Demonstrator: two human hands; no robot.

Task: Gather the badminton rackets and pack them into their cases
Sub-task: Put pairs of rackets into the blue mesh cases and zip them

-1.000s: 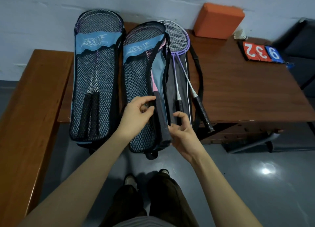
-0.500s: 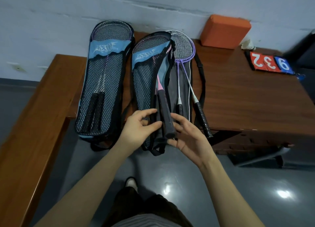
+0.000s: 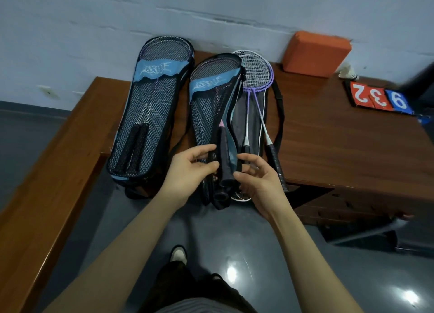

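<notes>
Nearest: my left hand (image 3: pixel 191 169), thumb and fingers pinching the open edge of the middle case (image 3: pixel 211 115) at its handle end. My right hand (image 3: pixel 256 178), just beside it, fingers loosely curled at the opposite edge; whether it truly grips the fabric I cannot tell. Between them: a pink-shafted racket (image 3: pixel 222 134), grip toward me, long axis running away from me toward the wall, partly inside. Right of the case: two purple rackets (image 3: pixel 256 77) on the tabletop (image 3: pixel 328 136), parallel, handles toward my right hand, which is nearer. Far left: closed case (image 3: pixel 150 110), already filled.
</notes>
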